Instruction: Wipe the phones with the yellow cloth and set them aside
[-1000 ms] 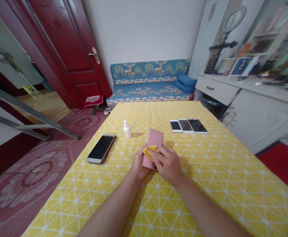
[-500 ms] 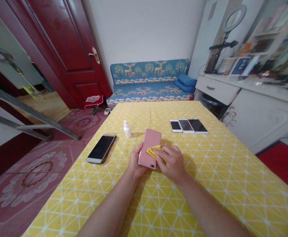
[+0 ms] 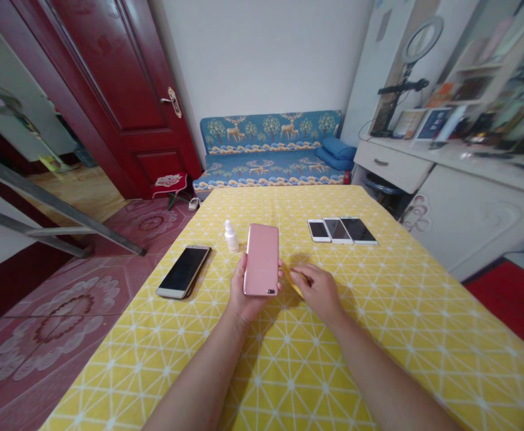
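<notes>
A pink smartphone [image 3: 262,258] lies back-up in my left hand [image 3: 242,294], whose fingers wrap round both its edges. Its camera sits at the lower right corner, closest to me. To the right of the phone, apart from it, my right hand [image 3: 318,291] pinches a yellow cloth [image 3: 296,284], which blends with the tablecloth and is mostly hidden by the fingers. Just beyond my left hand stands a small white spray bottle [image 3: 231,237].
On the yellow patterned tablecloth [image 3: 262,383], a smartphone with a dark screen [image 3: 185,272] rests at left. Three white phones lie side by side at back right, the largest phone [image 3: 358,230] outermost. Behind the table is a blue sofa [image 3: 266,170]; a white cabinet [image 3: 481,209] stands right.
The cloth has come off the phone's back as my right hand drew away rightward. My left hand has shifted the phone slightly left and turned it more upright in view.
</notes>
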